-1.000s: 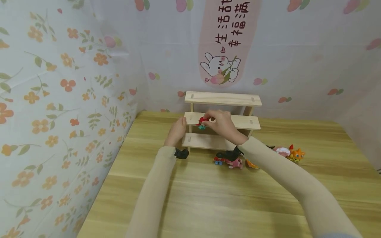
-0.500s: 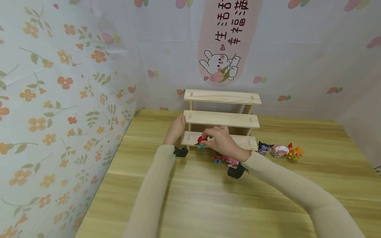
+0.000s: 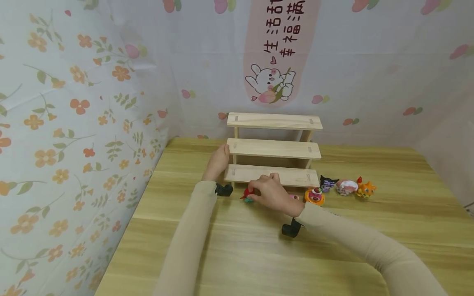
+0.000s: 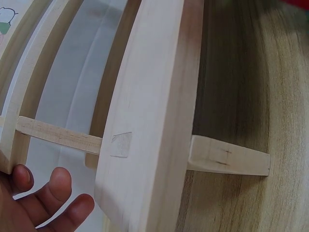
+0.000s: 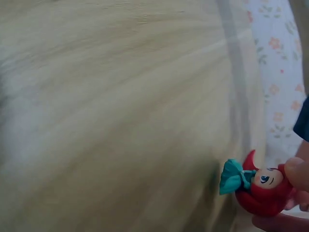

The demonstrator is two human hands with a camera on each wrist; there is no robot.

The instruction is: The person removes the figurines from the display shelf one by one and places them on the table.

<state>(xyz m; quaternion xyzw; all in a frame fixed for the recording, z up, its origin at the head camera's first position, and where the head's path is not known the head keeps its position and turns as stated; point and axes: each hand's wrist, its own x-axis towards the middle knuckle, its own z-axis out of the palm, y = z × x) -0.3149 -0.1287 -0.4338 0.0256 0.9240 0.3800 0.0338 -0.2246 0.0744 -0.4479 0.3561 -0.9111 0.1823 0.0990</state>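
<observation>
My right hand (image 3: 272, 193) pinches a small toy figurine (image 3: 247, 195) with red hair and a teal lower body by its head. It is low in front of the bottom tier of a wooden three-tier shelf (image 3: 274, 148). In the right wrist view the figurine (image 5: 260, 186) lies sideways in the picture, its face showing, near the tabletop. Whether it touches the table I cannot tell. My left hand (image 3: 216, 162) touches the left end of the middle tier. In the left wrist view its fingers (image 4: 60, 183) are loosely bent beside the planks, gripping nothing visible.
Right of my right hand stand an orange and pink figure (image 3: 314, 196), a dark purple one (image 3: 327, 183), a pink and white one (image 3: 347, 187) and an orange spiky one (image 3: 365, 189). My right hand mostly hides a pink figure (image 3: 294, 197). A patterned cloth wall (image 3: 207, 74) rises behind.
The right hand has come down with the red-haired figurine, from in front of the middle tier, past the bottom tier, toward the table. My left hand stays at the shelf's left end.
</observation>
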